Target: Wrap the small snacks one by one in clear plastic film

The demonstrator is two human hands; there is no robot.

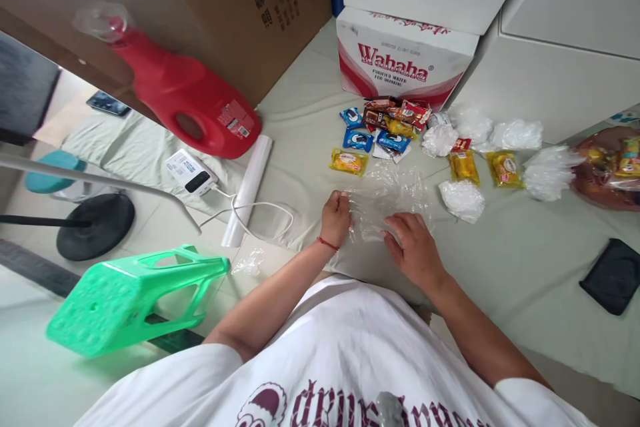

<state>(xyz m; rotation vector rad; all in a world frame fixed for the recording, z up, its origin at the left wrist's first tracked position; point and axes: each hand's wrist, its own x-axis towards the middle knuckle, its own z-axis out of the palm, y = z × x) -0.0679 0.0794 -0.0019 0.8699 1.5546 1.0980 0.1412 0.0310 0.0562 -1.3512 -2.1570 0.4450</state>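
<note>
The person's left hand [336, 217] pinches the left edge of a clear plastic bag [385, 203], its grip closed on the film, while the right hand [414, 248] lies flat on the bag's near right corner, fingers spread and clamped on nothing. The bag lies flat on the pale green sheet-covered surface [525, 260], close to its near edge, long axis running away from the person toward the snack packets [385, 127]. Bare sheet lies open to the right, up to the black pouch [613, 275]; crumpled bags [463, 199] crowd the far right.

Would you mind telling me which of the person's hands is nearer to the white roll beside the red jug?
The left hand. It lies just right of the white roll, pinching the clear plastic bag; the right hand rests farther right.
</note>
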